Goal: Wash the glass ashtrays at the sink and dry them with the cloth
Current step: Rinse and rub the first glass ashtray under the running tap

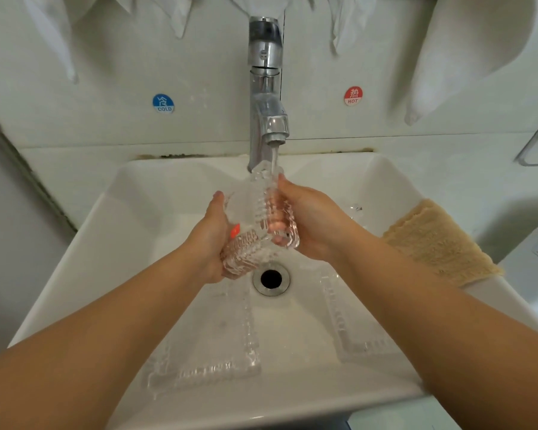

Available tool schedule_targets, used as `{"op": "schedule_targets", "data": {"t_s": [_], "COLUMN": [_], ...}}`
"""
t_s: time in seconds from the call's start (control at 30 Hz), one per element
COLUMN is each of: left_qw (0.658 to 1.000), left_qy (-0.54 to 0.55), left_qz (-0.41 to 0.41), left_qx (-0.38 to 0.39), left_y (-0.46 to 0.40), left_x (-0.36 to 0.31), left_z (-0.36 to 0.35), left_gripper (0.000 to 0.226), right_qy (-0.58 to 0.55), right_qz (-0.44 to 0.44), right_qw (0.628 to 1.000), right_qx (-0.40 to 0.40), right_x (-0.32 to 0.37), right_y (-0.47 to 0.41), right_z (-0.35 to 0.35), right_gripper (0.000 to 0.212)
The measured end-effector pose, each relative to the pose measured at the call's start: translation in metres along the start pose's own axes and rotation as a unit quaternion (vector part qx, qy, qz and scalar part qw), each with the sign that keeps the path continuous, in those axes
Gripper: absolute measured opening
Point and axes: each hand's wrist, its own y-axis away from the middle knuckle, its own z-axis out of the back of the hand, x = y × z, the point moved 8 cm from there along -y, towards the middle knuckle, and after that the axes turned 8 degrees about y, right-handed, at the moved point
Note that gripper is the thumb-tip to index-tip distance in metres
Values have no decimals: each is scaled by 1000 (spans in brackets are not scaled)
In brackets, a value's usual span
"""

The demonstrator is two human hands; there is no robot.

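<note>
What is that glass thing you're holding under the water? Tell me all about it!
It is a clear glass ashtray with ribbed, bumpy edges and a small red sticker. It is tilted up on edge over the sink, with the tap's running water hitting its top. The left hand grips its lower corner and the right hand grips its other side.

Sink (pixel 84 252) and contents

Two ashtrays lie in the basin, one (pixel 212 346) left and one (pixel 354 330) right of the drain (pixel 271 278). Cloth (pixel 438 240) drapes the right rim.
</note>
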Motion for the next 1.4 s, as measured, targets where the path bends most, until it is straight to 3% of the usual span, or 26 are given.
{"op": "schedule_targets", "data": {"t_s": [0.17,0.3,0.37,0.43,0.5,0.63,0.7,0.87,0.97,1.1,1.23,1.4], "left_qw": [998,997,998,999,999,995,996,999,999,999,997,983], "left_qy": [53,64,41,20,7,-7,6,34,31,-14,-39,-103], "left_qz": [-17,-24,-26,-30,-34,-63,-53,-13,-14,-45,-57,-93], "left_qx": [-17,-29,-34,-33,-36,-72,-71,-39,-21,-16,-44,-121], "left_y": [-4,-1,-1,0,3,5,6,5,5,12,13,20], "left_x": [-7,-8,-7,-8,-8,-12,-11,-9,-9,-16,-22,-34], "left_z": [12,15,14,9,3,4,5,10,10,0,7,18], "left_gripper": [67,61,66,70,70,65,63,73,73,67,64,62], "right_qy": [-9,0,33,45,55,107,76,4,-19,-7,69,189], "right_qz": [11,10,8,1,-6,-24,-25,-17,-11,-10,-2,72], "right_qw": [994,991,994,996,998,988,991,1000,999,1000,995,973], "right_qx": [104,133,106,73,16,-110,-105,10,37,-14,-75,-112], "right_x": [0,-1,-2,-3,-4,-5,-8,-9,-6,-3,0,14], "right_y": [-1,-2,-4,-6,-7,-2,-2,-6,-3,0,0,-4], "right_z": [-14,-14,-8,-3,6,26,23,-4,-9,1,14,22], "right_gripper": [3,10,10,25,42,55,51,26,17,42,46,38]}}
